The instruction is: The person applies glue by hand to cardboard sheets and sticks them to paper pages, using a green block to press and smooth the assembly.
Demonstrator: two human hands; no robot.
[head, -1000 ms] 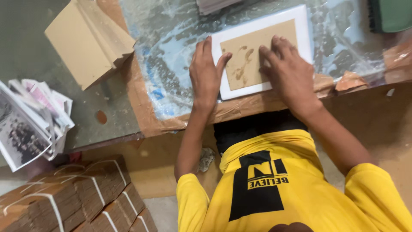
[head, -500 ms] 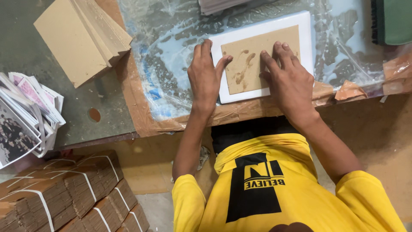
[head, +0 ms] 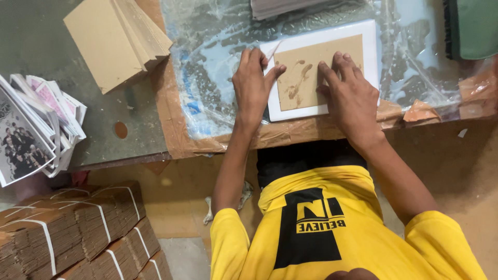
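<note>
A: Change since half a second back?

B: Little. Both hands stay flat on the work. The left hand (head: 253, 83) has kept its place at the sheet's left edge, thumb reaching onto the brown board. The right hand (head: 351, 96) sits on the board's right half as before. The view itself has drifted slightly; the things on the tabletop have not shifted.

A: Grip?

B: Neither hand pinches anything. Left: fingers together, palm down, thumb spread aside. Right: fingers slightly fanned, pressed flat on the board.

A: Where is the work?

B: A brown board (head: 311, 72), marked with darker smears near its middle, lies on a white sheet (head: 319, 32) whose margin shows all round it. The sheet lies on clear plastic film (head: 218, 46), streaked with wet patches, near the front edge of the tabletop (head: 36, 36).

A: Surroundings?

B: Stack of plain brown boards (head: 116, 39) to the left on the grey surface. Printed paper bundle (head: 36, 129) at the far left edge. Strapped bundles of cardboard (head: 78, 228) on the floor below. Green object (head: 474, 26) at top right, a grey stack (head: 290, 6) at top centre, partly cut off. Torn brown paper scraps (head: 420, 111) just right of the right wrist.

A: Obstructions?

B: The hands hide parts of the board's two sides.
</note>
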